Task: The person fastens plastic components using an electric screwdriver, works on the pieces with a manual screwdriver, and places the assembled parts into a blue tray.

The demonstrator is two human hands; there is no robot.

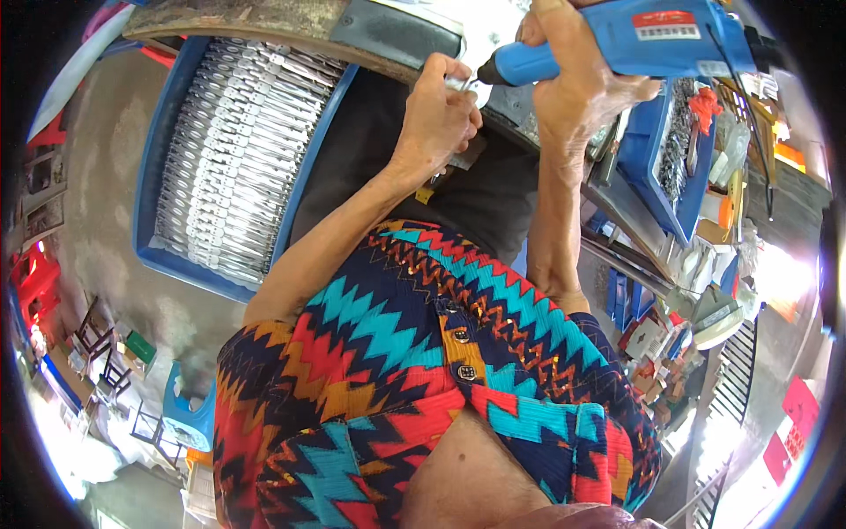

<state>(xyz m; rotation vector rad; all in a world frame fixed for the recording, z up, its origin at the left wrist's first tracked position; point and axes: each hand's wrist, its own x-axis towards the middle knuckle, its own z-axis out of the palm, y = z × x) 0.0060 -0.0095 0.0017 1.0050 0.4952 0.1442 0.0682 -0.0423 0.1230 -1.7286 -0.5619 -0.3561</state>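
My right hand (pixel 573 79) is wrapped round a blue power screwdriver (pixel 656 40), which lies nearly level with its dark nose pointing left. A thin bit reaches from the nose to my left hand (pixel 436 119). The fingers of that hand are pinched on a small shiny metal part (pixel 458 85) at the bench edge. Most of this part is covered by the fingers, so its full shape cannot be made out. On my left, a blue bin (pixel 145 198) holds rows of long, flat silver metal pieces (pixel 233 159).
Across the top runs the worn bench edge (pixel 264 22) with a dark metal block (pixel 397 35) on it. At the right, a blue tray (pixel 648 145) holds many small metal pieces and a red-handled tool (pixel 705 108). A blue stool (pixel 187 414) stands at lower left.
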